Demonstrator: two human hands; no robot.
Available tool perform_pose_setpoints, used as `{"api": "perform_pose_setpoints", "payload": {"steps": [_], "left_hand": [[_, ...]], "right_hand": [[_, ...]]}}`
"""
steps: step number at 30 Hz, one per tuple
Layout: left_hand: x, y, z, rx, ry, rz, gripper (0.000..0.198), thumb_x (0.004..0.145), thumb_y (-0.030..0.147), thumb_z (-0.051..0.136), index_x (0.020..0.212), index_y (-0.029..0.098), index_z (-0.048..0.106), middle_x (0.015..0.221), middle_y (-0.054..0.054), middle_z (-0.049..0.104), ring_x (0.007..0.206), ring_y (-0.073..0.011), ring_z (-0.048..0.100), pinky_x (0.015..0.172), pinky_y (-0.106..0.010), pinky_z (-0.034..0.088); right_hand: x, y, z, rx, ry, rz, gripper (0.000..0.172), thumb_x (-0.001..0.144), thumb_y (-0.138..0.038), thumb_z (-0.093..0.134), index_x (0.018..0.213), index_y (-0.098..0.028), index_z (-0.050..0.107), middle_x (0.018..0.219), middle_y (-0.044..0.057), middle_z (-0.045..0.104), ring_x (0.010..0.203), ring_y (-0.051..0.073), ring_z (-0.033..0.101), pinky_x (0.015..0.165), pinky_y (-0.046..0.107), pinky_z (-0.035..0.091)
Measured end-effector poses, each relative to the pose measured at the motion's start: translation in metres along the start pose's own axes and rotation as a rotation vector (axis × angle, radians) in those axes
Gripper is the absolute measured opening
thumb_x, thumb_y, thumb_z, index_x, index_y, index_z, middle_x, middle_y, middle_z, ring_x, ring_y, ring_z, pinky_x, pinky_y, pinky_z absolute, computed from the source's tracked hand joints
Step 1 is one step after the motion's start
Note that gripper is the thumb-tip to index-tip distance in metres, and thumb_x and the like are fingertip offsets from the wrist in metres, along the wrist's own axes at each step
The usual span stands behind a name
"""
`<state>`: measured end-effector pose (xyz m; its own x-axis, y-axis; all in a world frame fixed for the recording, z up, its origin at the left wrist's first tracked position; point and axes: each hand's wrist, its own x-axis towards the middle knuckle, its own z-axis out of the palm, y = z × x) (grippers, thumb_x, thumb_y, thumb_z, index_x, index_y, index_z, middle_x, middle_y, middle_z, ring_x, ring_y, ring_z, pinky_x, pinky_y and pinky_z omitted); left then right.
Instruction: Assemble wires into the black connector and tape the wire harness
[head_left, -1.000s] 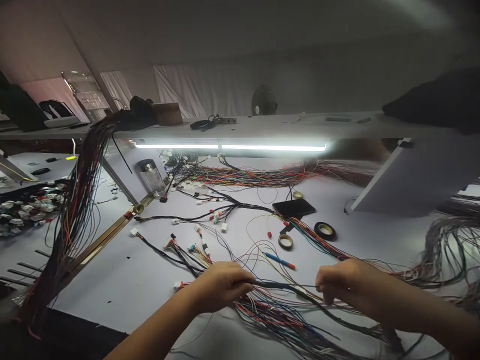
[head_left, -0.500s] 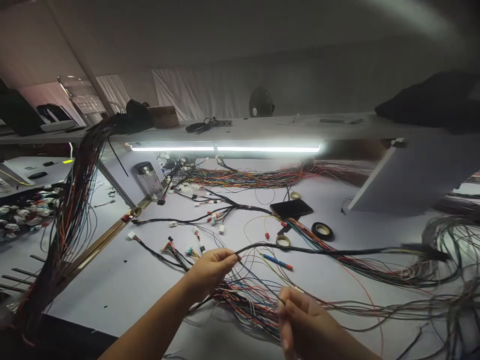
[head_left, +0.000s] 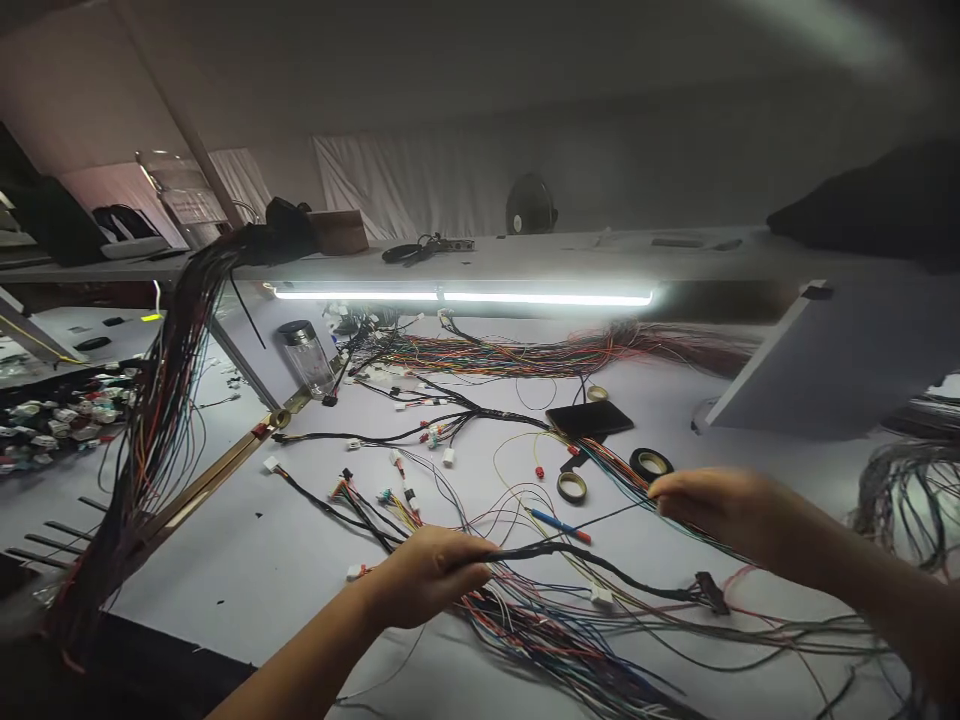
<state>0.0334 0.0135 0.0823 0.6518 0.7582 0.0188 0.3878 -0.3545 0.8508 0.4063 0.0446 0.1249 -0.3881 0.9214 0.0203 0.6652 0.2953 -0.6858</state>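
Note:
My left hand point(head_left: 431, 575) is closed on a black sleeved cable point(head_left: 600, 565) at its left end; the cable sags rightward to a dark connector point(head_left: 711, 592) lying on the white table point(head_left: 247, 570). My right hand point(head_left: 712, 503) is raised to the right and pinches a single thin dark wire point(head_left: 600, 518) that runs back toward my left hand. Below both hands lies a tangle of coloured loose wires point(head_left: 555, 635). A small white connector point(head_left: 601, 596) rests among them.
Two tape rolls point(head_left: 649, 463) point(head_left: 571, 486), a blue pen point(head_left: 559, 522), a black phone point(head_left: 589, 418) and branching harnesses point(head_left: 420, 430) lie behind the hands. A hanging wire bundle point(head_left: 150, 440) fills the left. A jar point(head_left: 304, 355), a lit tube lamp point(head_left: 461, 296) and a white board point(head_left: 832, 360) stand behind.
My right hand rose from low centre up and to the right, drawing one thin wire out. The black cable, earlier stretched far right, now sags with its connector on the table.

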Motion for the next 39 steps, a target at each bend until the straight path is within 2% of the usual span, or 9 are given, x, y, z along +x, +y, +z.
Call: {"api": "perform_pose_setpoints", "payload": {"steps": [3, 8, 14, 20, 24, 28, 32, 35, 39], "left_hand": [[0.002, -0.001, 0.0, -0.213, -0.071, -0.102, 0.038, 0.091, 0.044, 0.05, 0.104, 0.016, 0.072, 0.071, -0.002, 0.06, 0.062, -0.0126, 0.047, 0.06, -0.023, 0.038], [-0.001, -0.012, 0.0, -0.477, 0.019, -0.245, 0.039, 0.085, 0.049, 0.058, 0.095, 0.013, 0.07, 0.069, 0.0, 0.052, 0.062, -0.0113, 0.041, 0.057, -0.023, 0.033], [0.003, -0.021, 0.003, -0.683, 0.134, -0.294, 0.034, 0.082, 0.039, 0.06, 0.1, 0.011, 0.066, 0.056, 0.007, 0.035, 0.05, -0.0074, 0.025, 0.048, -0.022, 0.018], [0.011, -0.022, 0.006, -0.764, 0.158, -0.275, 0.041, 0.07, 0.019, 0.05, 0.108, 0.009, 0.064, 0.053, 0.006, 0.039, 0.049, -0.0083, 0.028, 0.047, -0.024, 0.019], [0.012, -0.019, 0.005, -0.629, 0.135, -0.299, 0.043, 0.078, 0.021, 0.05, 0.119, 0.013, 0.058, 0.055, 0.008, 0.037, 0.049, -0.0081, 0.028, 0.048, -0.023, 0.022], [0.009, -0.014, 0.005, -0.437, 0.116, -0.213, 0.039, 0.086, 0.029, 0.054, 0.122, 0.016, 0.057, 0.068, 0.004, 0.047, 0.058, -0.0095, 0.038, 0.055, -0.023, 0.031], [0.008, -0.01, 0.008, -0.317, 0.11, -0.204, 0.044, 0.087, 0.025, 0.052, 0.131, 0.02, 0.048, 0.079, 0.002, 0.053, 0.068, -0.0118, 0.044, 0.064, -0.026, 0.038], [0.006, -0.011, 0.011, -0.247, 0.1, -0.203, 0.056, 0.087, 0.019, 0.049, 0.14, 0.021, 0.034, 0.069, 0.005, 0.049, 0.059, -0.0113, 0.042, 0.059, -0.025, 0.037], [-0.006, -0.006, 0.016, -0.057, 0.561, -0.088, 0.039, 0.082, 0.024, 0.059, 0.12, 0.022, 0.05, 0.092, -0.004, 0.057, 0.078, -0.0163, 0.051, 0.071, -0.03, 0.042]], "right_hand": [[0.022, 0.009, 0.014, 0.229, -0.115, 0.065, 0.043, 0.09, -0.052, 0.053, 0.118, -0.021, 0.063, 0.091, 0.008, 0.071, 0.088, 0.024, 0.064, 0.081, 0.038, 0.047], [0.033, 0.009, 0.03, 0.582, 0.27, 0.129, 0.046, 0.084, -0.055, 0.06, 0.113, -0.02, 0.059, 0.092, 0.007, 0.067, 0.084, 0.02, 0.063, 0.077, 0.034, 0.051], [-0.007, -0.055, 0.085, 0.277, -0.249, -0.107, 0.027, 0.091, -0.043, 0.055, 0.104, -0.024, 0.069, 0.095, 0.007, 0.07, 0.083, 0.021, 0.064, 0.079, 0.035, 0.051], [0.006, -0.061, 0.157, 0.425, -0.139, 0.053, 0.068, 0.087, -0.047, 0.059, 0.144, -0.019, 0.036, 0.138, 0.014, 0.049, 0.128, 0.03, 0.042, 0.108, 0.047, 0.03], [0.017, -0.076, 0.15, 0.565, -0.273, 0.062, 0.027, 0.092, -0.041, 0.05, 0.109, -0.02, 0.059, 0.08, 0.001, 0.062, 0.074, 0.017, 0.06, 0.069, 0.031, 0.049], [0.021, -0.099, 0.115, 0.303, -0.149, -0.099, 0.017, 0.091, -0.028, 0.051, 0.076, -0.02, 0.055, 0.076, 0.0, 0.057, 0.071, 0.015, 0.054, 0.065, 0.027, 0.045], [0.032, -0.092, 0.107, -0.015, 0.099, -0.324, 0.01, 0.091, -0.024, 0.051, 0.097, -0.021, 0.058, 0.096, 0.007, 0.063, 0.091, 0.022, 0.057, 0.083, 0.039, 0.045], [0.042, -0.075, 0.121, -0.212, 0.12, -0.474, 0.04, 0.087, -0.024, 0.06, 0.126, -0.021, 0.051, 0.116, 0.011, 0.063, 0.108, 0.029, 0.055, 0.093, 0.047, 0.04], [0.054, -0.063, 0.131, -0.184, 0.002, -0.414, 0.021, 0.096, -0.025, 0.046, 0.108, -0.02, 0.062, 0.09, 0.006, 0.07, 0.081, 0.021, 0.064, 0.072, 0.032, 0.045]]}}
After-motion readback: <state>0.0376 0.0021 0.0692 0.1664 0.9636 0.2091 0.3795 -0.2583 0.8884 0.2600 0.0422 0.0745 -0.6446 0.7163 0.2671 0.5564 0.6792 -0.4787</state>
